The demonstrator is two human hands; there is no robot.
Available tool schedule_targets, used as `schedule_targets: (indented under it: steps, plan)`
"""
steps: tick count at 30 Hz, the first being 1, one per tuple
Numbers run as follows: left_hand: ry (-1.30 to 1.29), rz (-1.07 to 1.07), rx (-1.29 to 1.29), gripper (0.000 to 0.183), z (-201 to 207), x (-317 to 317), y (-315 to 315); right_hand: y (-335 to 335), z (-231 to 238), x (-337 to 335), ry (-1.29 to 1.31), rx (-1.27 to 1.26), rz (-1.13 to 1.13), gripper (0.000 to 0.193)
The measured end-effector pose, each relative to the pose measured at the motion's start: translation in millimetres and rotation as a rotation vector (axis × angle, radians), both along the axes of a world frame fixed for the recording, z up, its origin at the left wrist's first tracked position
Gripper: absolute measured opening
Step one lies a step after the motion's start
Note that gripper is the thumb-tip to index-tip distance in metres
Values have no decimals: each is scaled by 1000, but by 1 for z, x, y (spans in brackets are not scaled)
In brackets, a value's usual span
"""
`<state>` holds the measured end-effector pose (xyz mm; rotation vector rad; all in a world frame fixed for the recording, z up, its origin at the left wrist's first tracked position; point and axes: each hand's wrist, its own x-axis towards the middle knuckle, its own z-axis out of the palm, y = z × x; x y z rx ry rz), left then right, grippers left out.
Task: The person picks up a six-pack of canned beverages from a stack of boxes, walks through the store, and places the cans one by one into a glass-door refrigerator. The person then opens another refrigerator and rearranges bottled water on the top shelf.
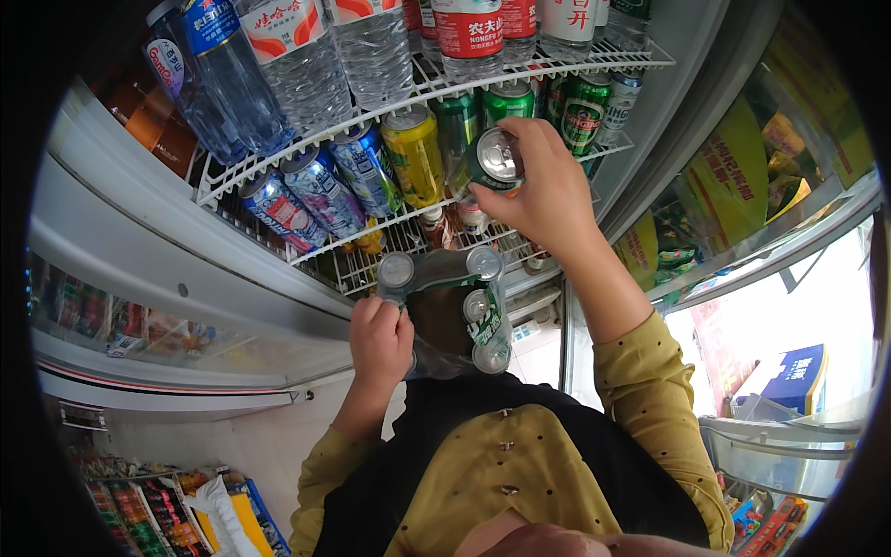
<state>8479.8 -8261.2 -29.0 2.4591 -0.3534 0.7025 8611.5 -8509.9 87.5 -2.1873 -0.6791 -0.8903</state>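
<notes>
In my right hand [548, 190] is a drink can [499, 158], its silver top facing me, with thumb and fingers round its sides. It is at the front of a white wire shelf [320, 146], beside a yellow can [414, 153] and several green cans [509, 100]. Lower down, my left hand [380, 339] is closed on the side of a plastic-wrapped pack of cans [445, 316] close to my body. Silver can tops show round the pack's edge, and its middle is a dark gap.
Clear bottles [371, 56] stand on the shelf above. Blue cans [322, 190] line the left of the can shelf. Glass doors [761, 176] flank me, and a blue box [795, 379] is at the far right. Packaged goods [153, 511] lie at lower left.
</notes>
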Motion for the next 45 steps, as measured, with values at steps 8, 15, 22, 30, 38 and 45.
schedule_targets:
  steps: [8, 15, 22, 30, 38, 45]
  plan:
    - [11, -8, 4, 19, 2, 0, 3, 17, -7, 30, -60, -9, -45, 71]
    - [23, 22, 3, 18, 1, 0, 11, 25, -9, 44, -224, -145, -179, 75]
    - [-1, 13, 10, 18, 0, 2, 12, 23, -45, 33, -20, 223, -55, 48]
    - [14, -14, 16, 19, 4, 4, 9, 33, -96, 29, 191, 76, 95, 28]
    - [28, 4, 18, 19, 2, 2, 11, 54, -104, 61, 240, 202, 115, 26]
    - [12, 32, 6, 18, -1, 0, 13, 59, -101, 69, 305, 264, 105, 25]
